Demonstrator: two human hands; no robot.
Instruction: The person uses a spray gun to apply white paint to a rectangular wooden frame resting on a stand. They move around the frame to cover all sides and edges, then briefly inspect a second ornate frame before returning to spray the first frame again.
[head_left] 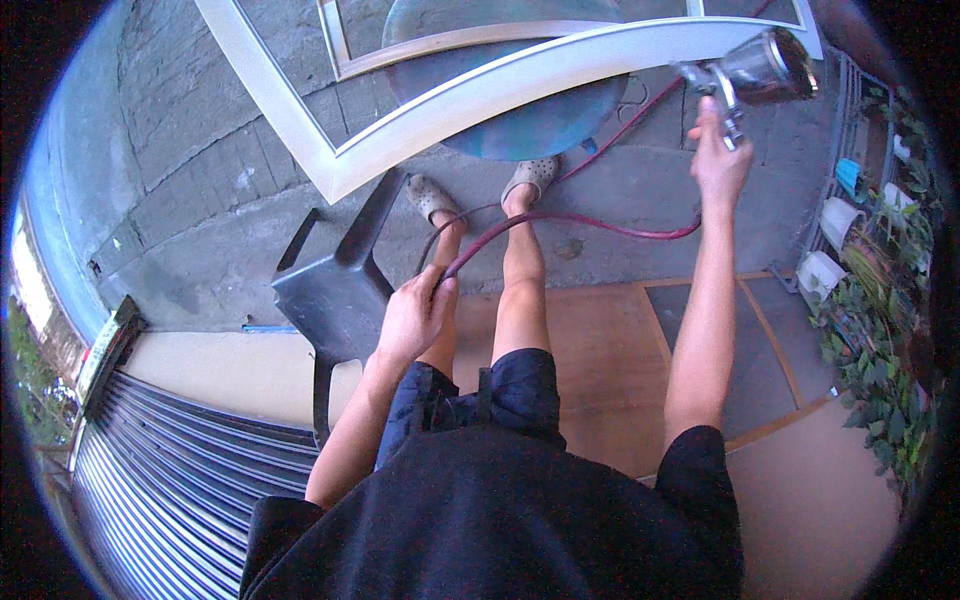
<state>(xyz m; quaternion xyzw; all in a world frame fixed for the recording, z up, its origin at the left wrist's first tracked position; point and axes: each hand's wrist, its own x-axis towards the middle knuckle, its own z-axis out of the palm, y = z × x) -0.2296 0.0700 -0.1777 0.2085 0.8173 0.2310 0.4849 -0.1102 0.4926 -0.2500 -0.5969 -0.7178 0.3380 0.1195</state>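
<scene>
We see the spray gun (722,85) at the upper right, over the near edge of a white frame (450,105), with the right hand (720,165) wrapped round its grip. The left hand (412,312), well apart from the right, is closed on a dark red hose (610,228) that bows across in front of the legs toward the right wrist. The frame lies across a round, blue-stained table (540,125). Below is a rough grey concrete floor (200,210); a dark plastic chair (335,290) stands just beside the left leg. Brown boards (610,330) lie behind the legs, corrugated sheeting (190,480) fills the lower left, and leafy plants (880,370) line the right side.

The gun carries a shiny metal cup (780,65); we cannot see into it. White pots (822,272) sit among the leaves, and we cannot make out what they hold.

The gun's nozzle end is blurred, and where the hose joins it is hidden from us. The frame's far side runs out of view at the top, and the frame hides part of the table.
</scene>
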